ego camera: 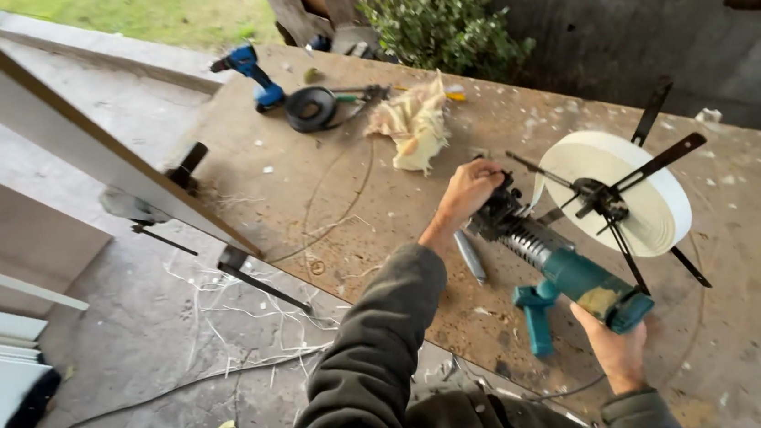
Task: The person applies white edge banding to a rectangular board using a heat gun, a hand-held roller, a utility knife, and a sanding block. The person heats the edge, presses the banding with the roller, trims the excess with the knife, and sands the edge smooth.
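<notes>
At centre right of frame: left hand [468, 190] gripping front of teal edge-banding tool [554, 258], right hand [617, 349] cupping rear; rigid, likely heavy, tape roll [621, 188] awkward.

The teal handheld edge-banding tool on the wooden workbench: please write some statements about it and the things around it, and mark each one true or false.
1. The left hand grips the black front end of the teal handheld tool. True.
2. The right hand holds the blue cordless drill. False: the drill stands alone at the far end of the wooden workbench; the right hand is at the rear end of the teal tool.
3. A white roll of edge tape sits on a black spoked holder beside the tool. True.
4. The crumpled pale cloth lies on the floor. False: it lies on the workbench, near the coiled black cable.
</notes>
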